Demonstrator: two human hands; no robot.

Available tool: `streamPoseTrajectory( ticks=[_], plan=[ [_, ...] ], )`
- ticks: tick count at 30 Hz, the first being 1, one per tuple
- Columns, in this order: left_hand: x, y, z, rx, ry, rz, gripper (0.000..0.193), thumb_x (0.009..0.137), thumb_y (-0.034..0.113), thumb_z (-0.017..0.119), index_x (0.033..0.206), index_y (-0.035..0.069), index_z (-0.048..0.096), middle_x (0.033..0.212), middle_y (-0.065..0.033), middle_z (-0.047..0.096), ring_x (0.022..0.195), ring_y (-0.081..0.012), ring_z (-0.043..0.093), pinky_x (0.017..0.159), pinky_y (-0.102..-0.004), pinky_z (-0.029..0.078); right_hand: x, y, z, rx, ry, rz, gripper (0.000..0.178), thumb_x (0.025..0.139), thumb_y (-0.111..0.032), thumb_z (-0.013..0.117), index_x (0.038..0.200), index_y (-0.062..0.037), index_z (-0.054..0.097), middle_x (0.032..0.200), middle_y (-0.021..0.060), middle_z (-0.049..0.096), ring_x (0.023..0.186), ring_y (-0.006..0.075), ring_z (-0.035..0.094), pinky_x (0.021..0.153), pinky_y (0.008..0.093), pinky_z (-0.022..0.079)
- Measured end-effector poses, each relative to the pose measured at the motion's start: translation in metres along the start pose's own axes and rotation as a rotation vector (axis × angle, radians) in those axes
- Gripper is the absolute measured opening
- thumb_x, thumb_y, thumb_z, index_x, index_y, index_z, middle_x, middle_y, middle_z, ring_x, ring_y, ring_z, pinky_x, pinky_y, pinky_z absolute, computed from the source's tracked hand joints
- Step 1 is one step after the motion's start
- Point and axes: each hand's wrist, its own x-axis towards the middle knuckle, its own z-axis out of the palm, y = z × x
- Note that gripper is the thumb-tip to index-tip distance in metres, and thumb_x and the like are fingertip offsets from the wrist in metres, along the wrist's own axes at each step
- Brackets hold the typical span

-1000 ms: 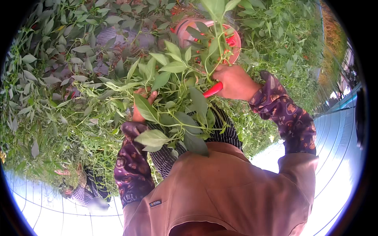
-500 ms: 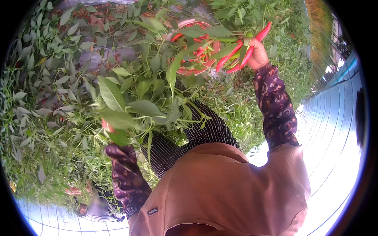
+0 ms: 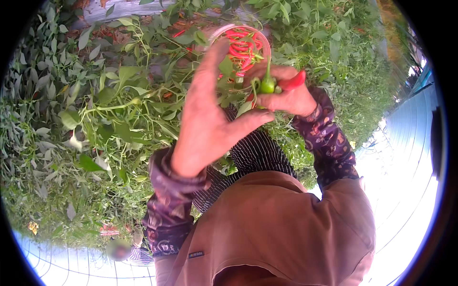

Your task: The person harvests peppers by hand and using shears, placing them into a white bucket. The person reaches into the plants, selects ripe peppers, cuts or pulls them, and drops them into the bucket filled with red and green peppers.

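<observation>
My left hand (image 3: 202,114) is raised in front of me, its thumb spread wide from the fingers and nothing in its grasp. Just right of it, my right hand (image 3: 286,97) is closed round several chili peppers (image 3: 293,81). The red end of one sticks out beyond the knuckles, and a green stem end shows between thumb and fingers. Past both hands stands a round pinkish bucket (image 3: 268,46) holding many red chilies (image 3: 241,44) and a few green ones. My left fingers hide part of its near left side.
Leafy chili plants (image 3: 109,124) spread around my legs and to the left. Pale plastic sheeting (image 3: 124,13) covers soil at the far side. Another person in striped clothing (image 3: 140,256) is at the lower left. Bluish panels (image 3: 405,138) curve along the right.
My left hand has come up from the leafy branch toward the right hand, and the branch has dropped back left. My right hand has moved left and nearer, still gripping the chili peppers.
</observation>
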Motion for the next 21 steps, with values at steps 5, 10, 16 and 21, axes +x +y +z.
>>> streamPoseTrajectory(
  ticks=[5, 10, 16, 21],
  plan=[
    [-0.025, -0.041, 0.023, -0.049, -0.429, -0.377, 0.070, 0.077, 0.038, 0.081, 0.128, -0.001, 0.053, 0.109, -0.0210, 0.065, 0.098, -0.0371, 0.066, 0.083, -0.0421, 0.052, -0.020, 0.007, 0.031, -0.107, -0.131, -0.103, 0.032, 0.067, -0.013, 0.080, 0.089, 0.0005, 0.061, 0.079, 0.0148, 0.059, 0.073, 0.0322, 0.061, 0.068, 0.0390, 0.050],
    [-0.069, -0.061, 0.024, -0.015, -0.486, -0.634, 0.037, 0.083, 0.029, 0.076, 0.100, -0.001, 0.061, 0.080, -0.0188, 0.065, 0.075, -0.0360, 0.067, 0.064, -0.0419, 0.051, -0.032, 0.020, 0.048, -0.293, -0.156, 0.049, 0.028, 0.070, -0.018, 0.076, 0.083, -0.0002, 0.059, 0.072, 0.0176, 0.058, 0.070, 0.0390, 0.061, 0.064, 0.0463, 0.048],
    [-0.080, -0.067, 0.028, -0.009, -0.642, -0.608, 0.022, 0.089, 0.020, 0.068, 0.084, -0.001, 0.064, 0.073, -0.0189, 0.061, 0.065, -0.0367, 0.060, 0.060, -0.0405, 0.047, -0.038, 0.034, 0.047, -0.296, -0.364, 0.079, 0.029, 0.070, -0.019, 0.074, 0.088, -0.0008, 0.059, 0.071, 0.0184, 0.059, 0.071, 0.0409, 0.061, 0.065, 0.0495, 0.049],
    [-0.089, -0.061, 0.016, -0.416, -0.757, -0.652, 0.026, 0.099, 0.021, 0.062, 0.084, -0.001, 0.062, 0.068, -0.0012, 0.054, 0.064, -0.0083, 0.048, 0.059, -0.0277, 0.040, -0.046, 0.106, 0.022, -0.554, -0.143, 0.098, 0.030, 0.069, -0.019, 0.077, 0.085, 0.0006, 0.062, 0.081, 0.0177, 0.065, 0.078, 0.0371, 0.063, 0.069, 0.0455, 0.050]
  ],
)
